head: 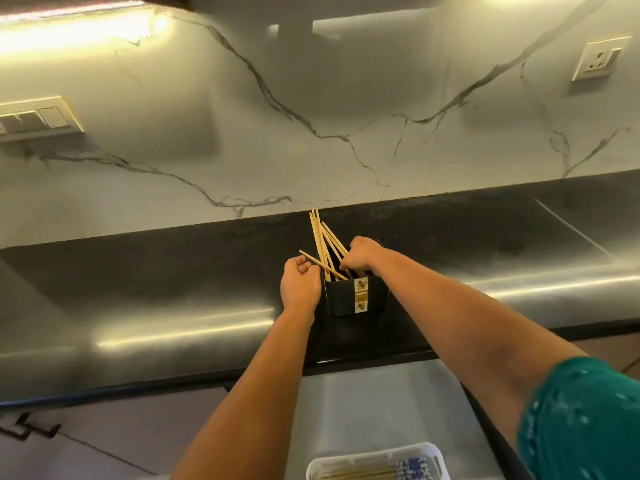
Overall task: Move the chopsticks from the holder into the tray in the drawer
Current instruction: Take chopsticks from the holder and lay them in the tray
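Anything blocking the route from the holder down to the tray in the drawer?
Nothing visible does. The holder stands on the black counter; the white tray lies in the open drawer directly below, at the frame's bottom edge. Only the person's forearms cross that space. Both hands are at the chopsticks.

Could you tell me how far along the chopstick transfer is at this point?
Partly done. Some chopsticks already lie in the white tray in the open drawer. The right hand is gathering the chopsticks in the black holder, which the left hand steadies. Left: that whole bundle.
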The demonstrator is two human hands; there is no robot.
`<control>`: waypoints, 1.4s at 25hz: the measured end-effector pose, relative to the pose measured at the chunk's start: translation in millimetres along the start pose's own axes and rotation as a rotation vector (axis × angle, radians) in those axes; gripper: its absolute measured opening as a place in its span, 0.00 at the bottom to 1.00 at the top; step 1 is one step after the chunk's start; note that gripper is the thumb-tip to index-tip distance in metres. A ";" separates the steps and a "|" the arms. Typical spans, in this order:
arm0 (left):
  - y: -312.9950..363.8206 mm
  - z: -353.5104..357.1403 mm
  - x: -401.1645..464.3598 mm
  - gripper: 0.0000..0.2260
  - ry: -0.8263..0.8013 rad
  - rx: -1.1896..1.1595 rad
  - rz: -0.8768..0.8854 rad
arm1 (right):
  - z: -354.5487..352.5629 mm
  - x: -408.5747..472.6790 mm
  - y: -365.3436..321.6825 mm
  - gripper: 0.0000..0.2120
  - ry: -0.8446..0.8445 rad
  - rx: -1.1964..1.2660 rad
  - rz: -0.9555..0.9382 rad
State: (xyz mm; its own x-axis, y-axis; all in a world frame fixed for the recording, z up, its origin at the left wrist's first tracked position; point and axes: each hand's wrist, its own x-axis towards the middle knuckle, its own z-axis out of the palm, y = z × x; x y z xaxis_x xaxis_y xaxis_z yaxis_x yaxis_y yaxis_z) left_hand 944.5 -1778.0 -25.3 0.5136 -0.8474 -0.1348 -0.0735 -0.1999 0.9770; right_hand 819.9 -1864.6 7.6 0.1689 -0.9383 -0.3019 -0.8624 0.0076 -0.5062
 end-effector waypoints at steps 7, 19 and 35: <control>-23.7 19.4 18.4 0.22 -0.066 0.054 -0.088 | 10.3 43.2 1.3 0.09 -0.216 0.111 0.068; -8.1 31.8 30.7 0.08 -0.072 0.072 -0.096 | 15.9 42.3 17.5 0.15 0.009 0.021 -0.176; -2.2 56.9 8.2 0.13 -0.033 0.388 0.066 | 15.7 31.3 14.8 0.18 -0.172 -0.128 -0.183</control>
State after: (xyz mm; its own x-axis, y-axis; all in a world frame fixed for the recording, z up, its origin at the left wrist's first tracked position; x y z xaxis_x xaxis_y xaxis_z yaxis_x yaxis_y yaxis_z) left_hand 900.2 -1812.5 -37.9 0.4693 -0.8789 -0.0848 -0.4264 -0.3097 0.8498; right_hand 819.9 -1888.4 -22.0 0.3964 -0.8476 -0.3529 -0.8614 -0.2104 -0.4623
